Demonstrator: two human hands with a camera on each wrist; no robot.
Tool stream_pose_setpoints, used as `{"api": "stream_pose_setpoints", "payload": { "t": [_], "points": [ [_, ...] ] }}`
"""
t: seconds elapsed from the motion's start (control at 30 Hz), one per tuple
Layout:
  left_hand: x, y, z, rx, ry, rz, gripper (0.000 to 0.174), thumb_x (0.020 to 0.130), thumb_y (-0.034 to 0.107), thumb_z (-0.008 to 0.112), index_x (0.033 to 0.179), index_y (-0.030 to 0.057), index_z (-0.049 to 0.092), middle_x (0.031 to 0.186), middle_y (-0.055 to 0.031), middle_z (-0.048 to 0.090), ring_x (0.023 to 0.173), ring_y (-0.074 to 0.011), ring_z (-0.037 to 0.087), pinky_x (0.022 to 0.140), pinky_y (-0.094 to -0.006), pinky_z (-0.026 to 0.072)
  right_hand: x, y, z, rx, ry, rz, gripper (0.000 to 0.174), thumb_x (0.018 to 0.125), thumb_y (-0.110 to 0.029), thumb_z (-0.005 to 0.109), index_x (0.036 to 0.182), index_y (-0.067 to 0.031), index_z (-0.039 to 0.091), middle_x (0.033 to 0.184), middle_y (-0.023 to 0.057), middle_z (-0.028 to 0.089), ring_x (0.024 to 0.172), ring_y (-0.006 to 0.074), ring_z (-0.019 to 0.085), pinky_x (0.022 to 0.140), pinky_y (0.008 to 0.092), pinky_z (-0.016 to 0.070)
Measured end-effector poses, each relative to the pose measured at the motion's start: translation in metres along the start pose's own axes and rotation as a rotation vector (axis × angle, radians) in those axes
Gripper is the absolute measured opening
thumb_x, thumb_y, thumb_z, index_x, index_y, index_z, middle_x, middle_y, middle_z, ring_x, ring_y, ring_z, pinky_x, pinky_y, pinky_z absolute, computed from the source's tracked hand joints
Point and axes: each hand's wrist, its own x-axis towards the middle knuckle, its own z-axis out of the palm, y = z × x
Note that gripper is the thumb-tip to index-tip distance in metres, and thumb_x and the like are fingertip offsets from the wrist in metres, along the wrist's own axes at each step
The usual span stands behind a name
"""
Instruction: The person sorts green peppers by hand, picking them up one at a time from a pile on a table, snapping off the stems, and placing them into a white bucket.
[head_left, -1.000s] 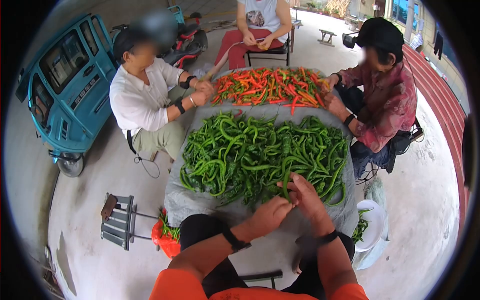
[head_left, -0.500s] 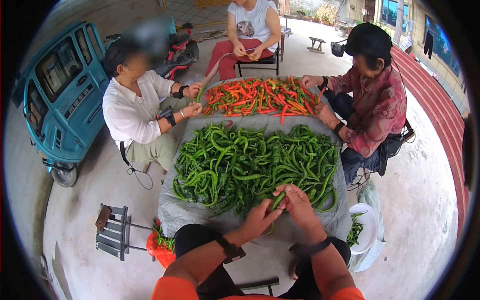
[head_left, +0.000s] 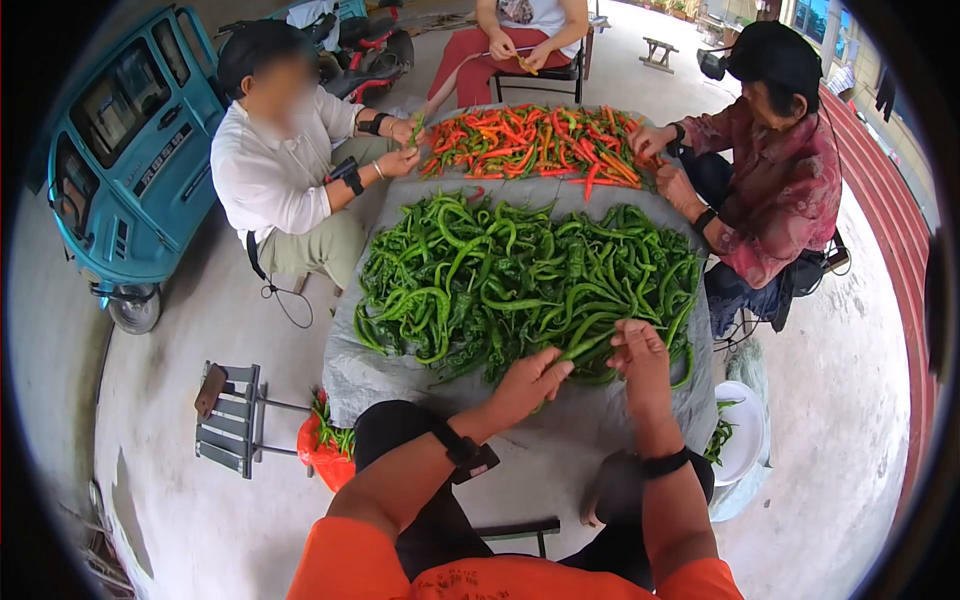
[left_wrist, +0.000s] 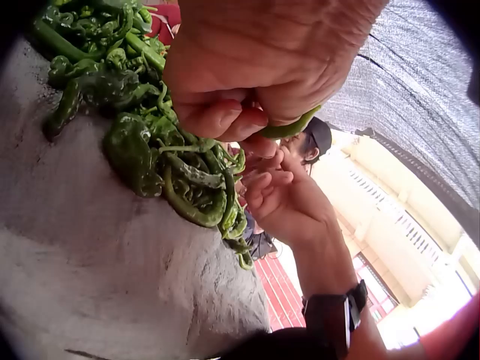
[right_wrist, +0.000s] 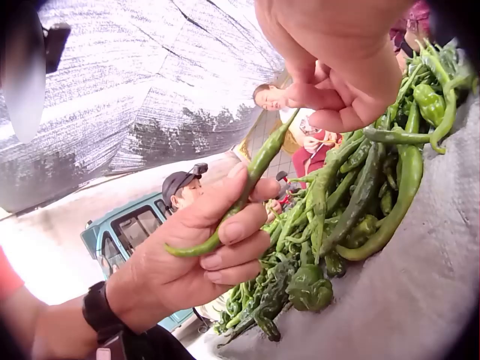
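A slim green pepper [right_wrist: 259, 166] lies across my left hand [right_wrist: 199, 251], whose fingers and thumb curl round it in the right wrist view. At the pepper's thin stem end, the fingertips of my right hand [right_wrist: 341, 64] pinch. From the head view, my left hand [head_left: 525, 390] and right hand [head_left: 643, 372] are a little apart over the near edge of a heap of green peppers [head_left: 500, 285]. The left wrist view shows the left hand [left_wrist: 262, 67] close up, partly hiding its pepper, with the right hand [left_wrist: 292, 206] behind.
Red and orange peppers [head_left: 530, 145] lie on the far part of the grey-covered table [head_left: 375, 395]. People sit at the left, right and far sides. A white basin [head_left: 745, 440] is at lower right; a red bag [head_left: 325, 455] and slatted stool [head_left: 228, 420] are at lower left.
My hands have moved farther apart, the right one away from the left. The person on the right now has both hands at the red peppers. The head view has shifted.
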Motion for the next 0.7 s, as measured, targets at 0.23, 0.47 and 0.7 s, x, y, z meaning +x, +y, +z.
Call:
{"api": "stream_pose_setpoints", "payload": {
  "t": [0.23,0.47,0.7],
  "points": [
    [0.023,-0.014,-0.024,0.144,0.392,0.255,0.030,0.100,0.026,0.048,0.109,0.0009,0.060,0.064,-0.0021,0.049,0.061,-0.0098,0.049,0.058,-0.0256,0.0402,0.007,0.006,-0.014,0.152,0.015,0.078,0.023,0.095,-0.029,0.057,0.103,-0.0080,0.061,0.082,-0.0017,0.061,0.057,0.0070,0.053,0.059,0.0253,0.0506],
    [0.035,-0.005,-0.044,0.713,0.629,0.395,0.030,0.089,0.024,0.063,0.113,0.0079,0.062,0.091,-0.0093,0.057,0.082,-0.0300,0.060,0.067,-0.0393,0.0485,0.002,0.008,-0.003,0.113,-0.053,0.085,0.021,0.094,-0.027,0.060,0.102,-0.0080,0.062,0.082,-0.0012,0.062,0.058,0.0071,0.054,0.061,0.0257,0.0516],
    [0.055,-0.023,-0.059,0.653,0.764,0.311,0.039,0.084,0.019,0.068,0.121,0.0097,0.058,0.110,-0.0131,0.049,0.084,-0.0292,0.057,0.071,-0.0405,0.0480,0.001,0.009,0.000,0.153,-0.089,0.094,0.019,0.094,-0.024,0.059,0.103,-0.0076,0.062,0.083,-0.0002,0.062,0.059,0.0077,0.054,0.062,0.0263,0.0514]
  ]
}}
